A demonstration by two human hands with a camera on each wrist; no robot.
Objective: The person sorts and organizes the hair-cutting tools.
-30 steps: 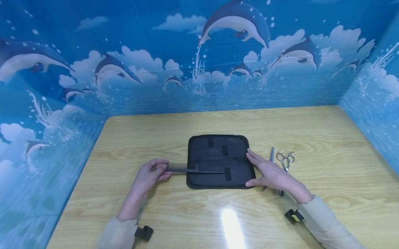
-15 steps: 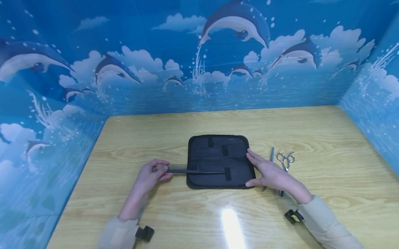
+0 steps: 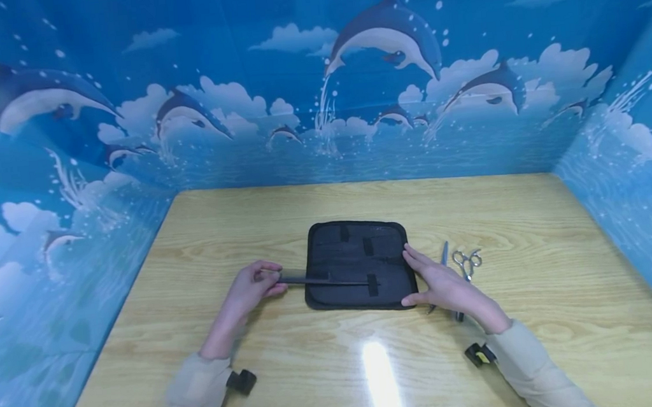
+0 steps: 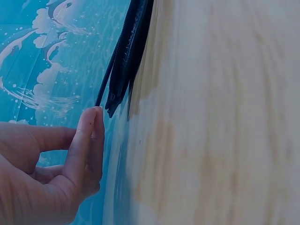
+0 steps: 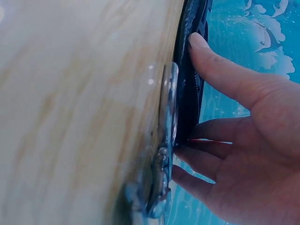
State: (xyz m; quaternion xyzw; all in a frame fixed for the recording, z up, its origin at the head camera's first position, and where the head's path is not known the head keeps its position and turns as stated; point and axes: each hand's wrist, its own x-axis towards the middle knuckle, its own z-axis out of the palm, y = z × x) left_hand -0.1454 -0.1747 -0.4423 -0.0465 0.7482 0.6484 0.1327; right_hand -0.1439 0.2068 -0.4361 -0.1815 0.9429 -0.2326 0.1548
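A flat black zip case (image 3: 329, 248) with elastic loops lies open on the table. My left hand (image 3: 252, 286) pinches the wide end of a thin black tail comb (image 3: 303, 280) between thumb and fingertips. The comb lies level across the case's left edge, its slim tail passing under the lower elastic loop (image 3: 372, 284). In the left wrist view the pinching fingers (image 4: 86, 136) are just off the case's edge (image 4: 124, 61). My right hand (image 3: 438, 281) rests along the case's right edge, thumb and fingers spread and fairly straight, the thumb (image 5: 215, 68) pressing the rim.
Right of the case, partly behind my right hand, lie silver scissors (image 3: 466, 261) and a second slim metal tool (image 3: 444, 253), mostly covered. Two more elastic loops cross the case's upper half. Blue dolphin-printed sheets (image 3: 274, 124) stand around the wooden table (image 3: 258, 215).
My left hand has slid slightly to the right with the comb, and the comb's tail now reaches a little past the loop. The right hand and the case have stayed still.
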